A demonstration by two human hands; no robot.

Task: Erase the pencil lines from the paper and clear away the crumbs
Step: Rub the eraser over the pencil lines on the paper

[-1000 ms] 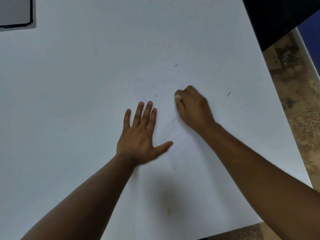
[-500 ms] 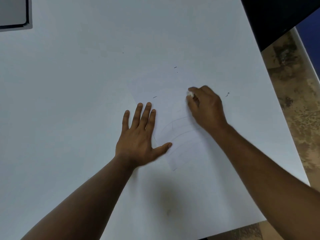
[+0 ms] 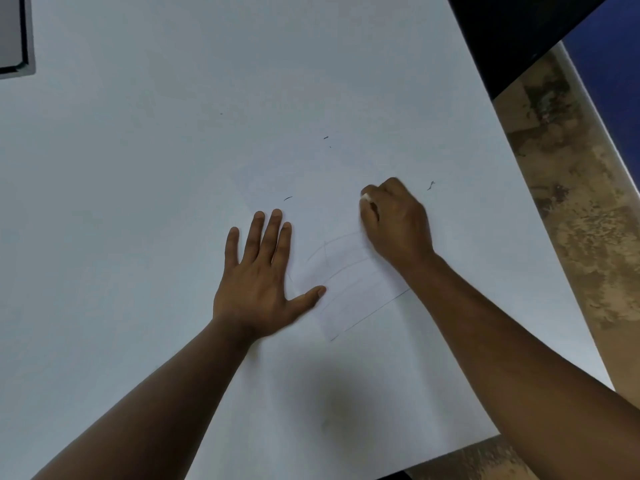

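Left hand point(image 3: 258, 271) lies flat, fingers spread, on the paper point(image 3: 349, 299), while the right hand point(image 3: 394, 223) pinches a white eraser point(image 3: 364, 197) against it.

Carrying everything: a white table point(image 3: 138, 202). Lying flat on it: a paper point(image 3: 346, 299), faint pencil lines point(image 3: 343, 268) showing. Sitting scattered around it: dark crumbs point(image 3: 430, 185). Resting at the far left corner: a grey, dark-edged slab point(image 3: 15, 36). Showing past the right edge: mottled brown floor point(image 3: 571, 202).
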